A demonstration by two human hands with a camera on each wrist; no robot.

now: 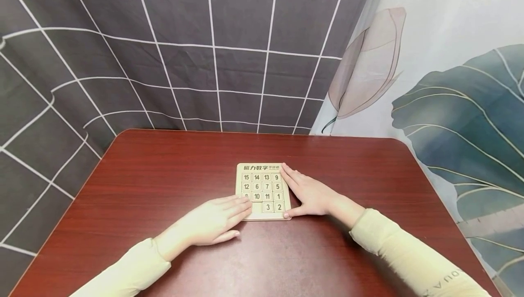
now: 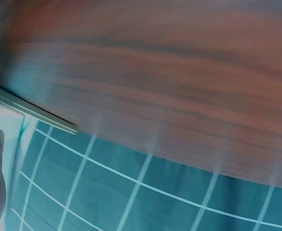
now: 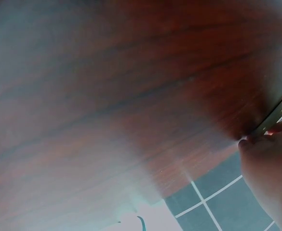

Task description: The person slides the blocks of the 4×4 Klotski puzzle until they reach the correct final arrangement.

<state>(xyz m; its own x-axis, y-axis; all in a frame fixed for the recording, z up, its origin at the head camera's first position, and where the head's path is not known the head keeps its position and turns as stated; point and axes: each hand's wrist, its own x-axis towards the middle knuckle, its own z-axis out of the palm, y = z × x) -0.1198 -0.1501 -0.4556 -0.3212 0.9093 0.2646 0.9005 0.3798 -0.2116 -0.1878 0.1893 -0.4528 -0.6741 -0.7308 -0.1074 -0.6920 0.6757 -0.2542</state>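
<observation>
A cream sliding number puzzle [image 1: 262, 168] lies flat on the table, with numbered tiles in rows and dark lettering along its top. My left hand [image 1: 217, 219] rests its straight fingers over the puzzle's lower left corner, with the thumb apart over the table. Those fingers hide the bottom left spot and part of the tile above. Beside them shows a bare slot [image 1: 257, 208], left of the 3 tile [image 1: 268, 207]. My right hand [image 1: 313, 193] spans the right edge, fingers at the upper corner and thumb at the lower one. The puzzle's edge [image 3: 275, 115] shows in the right wrist view.
The reddish-brown wooden table [image 1: 163, 169] extends around the puzzle. Behind it hangs a dark grey curtain with white grid lines [image 1: 241, 69]. A pale curtain with leaf prints [image 1: 434, 28] hangs at the right. Both forearms wear cream sleeves [image 1: 127, 265].
</observation>
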